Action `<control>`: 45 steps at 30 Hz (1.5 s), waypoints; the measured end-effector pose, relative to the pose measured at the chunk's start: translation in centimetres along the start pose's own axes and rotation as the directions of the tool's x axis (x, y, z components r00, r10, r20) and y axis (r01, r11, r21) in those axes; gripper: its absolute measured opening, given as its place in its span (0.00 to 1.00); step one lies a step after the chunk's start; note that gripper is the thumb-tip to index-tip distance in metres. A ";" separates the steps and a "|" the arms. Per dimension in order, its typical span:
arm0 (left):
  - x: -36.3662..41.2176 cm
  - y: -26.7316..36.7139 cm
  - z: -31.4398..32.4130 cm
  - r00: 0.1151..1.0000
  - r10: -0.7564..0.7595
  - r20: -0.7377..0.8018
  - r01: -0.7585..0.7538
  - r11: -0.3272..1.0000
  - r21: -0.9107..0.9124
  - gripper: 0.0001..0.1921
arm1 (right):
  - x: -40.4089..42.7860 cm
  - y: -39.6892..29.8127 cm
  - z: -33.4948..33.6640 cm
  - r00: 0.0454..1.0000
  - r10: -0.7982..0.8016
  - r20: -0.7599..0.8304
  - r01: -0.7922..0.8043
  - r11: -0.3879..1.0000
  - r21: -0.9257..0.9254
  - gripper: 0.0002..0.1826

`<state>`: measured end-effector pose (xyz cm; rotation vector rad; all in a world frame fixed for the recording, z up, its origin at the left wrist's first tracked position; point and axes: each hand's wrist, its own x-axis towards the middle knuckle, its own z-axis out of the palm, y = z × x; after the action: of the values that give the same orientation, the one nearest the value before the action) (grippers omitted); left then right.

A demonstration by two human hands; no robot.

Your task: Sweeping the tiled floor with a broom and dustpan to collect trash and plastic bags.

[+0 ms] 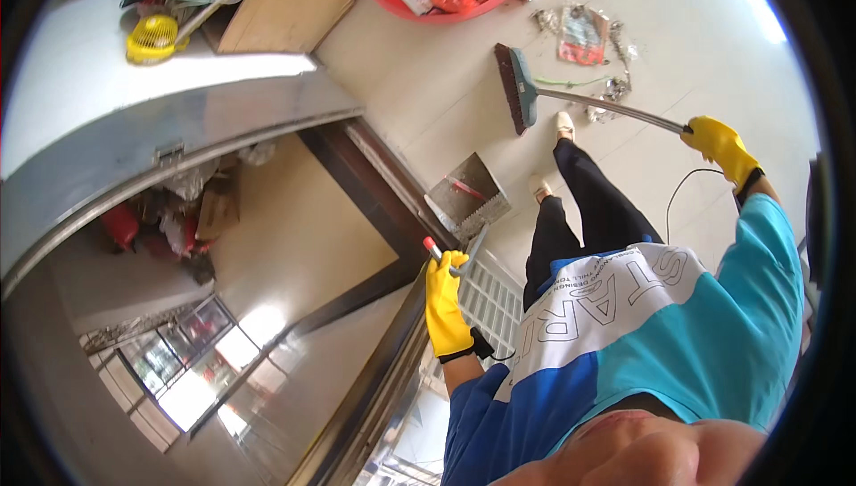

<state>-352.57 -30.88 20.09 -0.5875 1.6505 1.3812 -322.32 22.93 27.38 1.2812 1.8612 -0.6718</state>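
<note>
My right hand (722, 148), in a yellow rubber glove, grips the upper end of a long-handled broom (521, 88); its grey head with dark red bristles rests on the tiled floor. My left hand (446, 302), gloved alike, is closed around a dustpan's handle with a red tip. The metal dustpan (470, 192), with a serrated edge and a red stick-like thing inside, is near the door frame. Beyond the broom lie a crumpled plastic wrapper (583, 34) with a red edge, a pale green strand (568, 82) and scattered dusty debris (612, 93).
A red basin (435, 16) full of bags and packaging stands at the top. A cardboard sheet (284, 11) and a yellow slotted plastic thing (152, 39) are at the upper left. A door frame (394, 185) runs beside my left hand, near a white grille (491, 292). A black cable (671, 198) hangs near my right arm.
</note>
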 end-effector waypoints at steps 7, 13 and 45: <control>4.9 1.0 2.2 0.998 -0.061 0.008 0.060 0.996 0.073 0.08 | -8.7 10.7 -2.4 0.965 0.204 -0.168 -0.139 0.932 0.334 0.12; 7.9 2.9 6.6 0.998 -0.068 0.007 0.063 0.958 0.281 0.08 | -6.6 22.8 -2.7 0.881 0.208 -0.425 -0.071 0.946 0.315 0.15; 11.6 4.4 16.1 0.994 0.009 0.112 -0.089 0.678 0.730 0.12 | 3.7 2.9 3.6 0.995 0.084 -0.057 -0.070 0.974 0.215 0.14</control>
<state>-356.77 -12.42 12.68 0.0127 1.9581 0.6390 -319.27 23.18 22.24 1.5219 1.8193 -0.8132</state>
